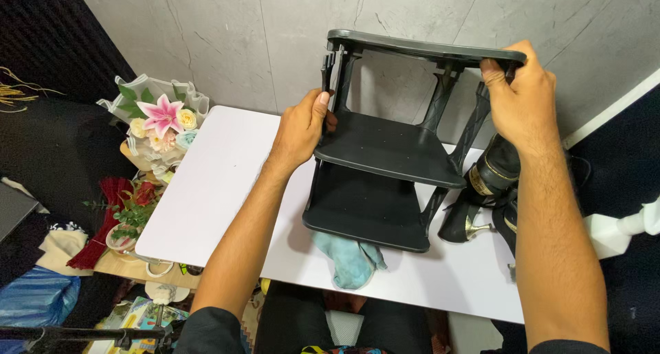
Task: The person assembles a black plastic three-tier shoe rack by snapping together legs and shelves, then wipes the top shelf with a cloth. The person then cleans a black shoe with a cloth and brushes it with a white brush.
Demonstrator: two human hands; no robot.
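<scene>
Above the middle of a white table (220,182), a black three-tier plastic rack (385,148) sits between the person's two bare hands, tipped a little so its shelves slope down toward the right. The left hand (300,130) grips the rack's left upright, with the thumb lying up along the post and the fingers wrapped behind it, out of sight. The right hand (519,96) is closed over the right end of the top shelf, fingers curled over the rim and the thumb hidden beneath. The rack's bottom shelf appears to rest on or just above the table, and its near edge lies over a crumpled light blue cloth (350,260), which pokes out toward the near edge of the table. Just right of the rack, partly behind the right forearm, lie black high-heeled shoes (481,203) with gold trim, one heel pointing down at the tabletop. Off the table's far left corner stands a bouquet (161,124) wrapped in pale paper, with a pink lily and cream roses; nearer along the left side are red flowers (130,199) with green leaves. At the far right edge a white object (625,230) shows only in part, too cut off to identify. A grey marbled wall (240,38) rises behind the table.
</scene>
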